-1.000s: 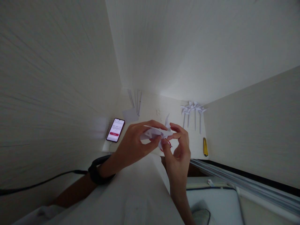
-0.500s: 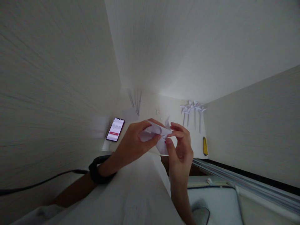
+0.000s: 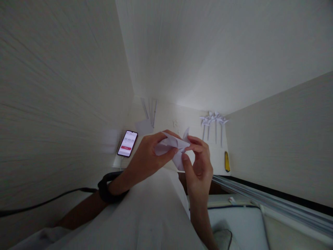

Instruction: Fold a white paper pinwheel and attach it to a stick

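Note:
A white paper pinwheel (image 3: 178, 161) with bent-up blades is held between both hands above the table's near edge. My left hand (image 3: 156, 151) is closed on its left side, thumb in front and fingers behind. My right hand (image 3: 199, 159) pinches the pinwheel near its centre and right blade with thumb and fingers. What lies right under the fingertips is hidden. Finished-looking pinwheels on sticks (image 3: 214, 119) lie in a row at the table's back right.
On the left of the white table (image 3: 166, 114) lies a lit phone (image 3: 127, 143) with a cable. Behind it are a square paper sheet (image 3: 144, 127) and several thin sticks (image 3: 152, 113). A yellow cutter (image 3: 227, 161) lies at the right edge. Walls enclose the table.
My right thumb has shifted slightly, and the small red spot beside it no longer shows. Both hands keep their hold on the paper pinwheel; the view has moved a little.

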`<control>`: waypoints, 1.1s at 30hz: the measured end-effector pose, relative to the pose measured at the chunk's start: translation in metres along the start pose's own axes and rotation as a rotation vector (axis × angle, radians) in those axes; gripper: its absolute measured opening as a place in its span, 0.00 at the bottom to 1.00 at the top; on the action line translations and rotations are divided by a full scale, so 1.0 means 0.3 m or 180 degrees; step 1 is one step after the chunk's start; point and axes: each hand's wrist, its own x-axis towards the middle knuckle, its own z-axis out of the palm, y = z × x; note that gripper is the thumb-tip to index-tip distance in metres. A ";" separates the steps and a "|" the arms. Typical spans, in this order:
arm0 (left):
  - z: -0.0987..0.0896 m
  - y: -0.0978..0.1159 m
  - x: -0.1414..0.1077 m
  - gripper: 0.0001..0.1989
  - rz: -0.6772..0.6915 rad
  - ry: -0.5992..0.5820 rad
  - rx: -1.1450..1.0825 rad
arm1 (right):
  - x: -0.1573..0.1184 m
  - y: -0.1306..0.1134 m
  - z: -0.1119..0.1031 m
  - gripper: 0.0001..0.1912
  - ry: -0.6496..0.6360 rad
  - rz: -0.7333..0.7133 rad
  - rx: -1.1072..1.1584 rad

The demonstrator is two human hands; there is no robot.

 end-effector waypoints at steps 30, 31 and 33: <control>-0.010 -0.002 0.008 0.08 -0.0148 -0.0122 0.0010 | 0.018 0.000 -0.020 0.09 -0.0215 -0.0352 -0.0310; -0.010 -0.002 0.008 0.08 -0.0146 -0.0117 0.0019 | 0.019 0.001 -0.021 0.09 -0.0217 -0.0343 -0.0309; -0.009 -0.001 0.008 0.08 -0.0154 -0.0113 0.0042 | 0.021 0.003 -0.022 0.08 -0.0229 -0.0333 -0.0320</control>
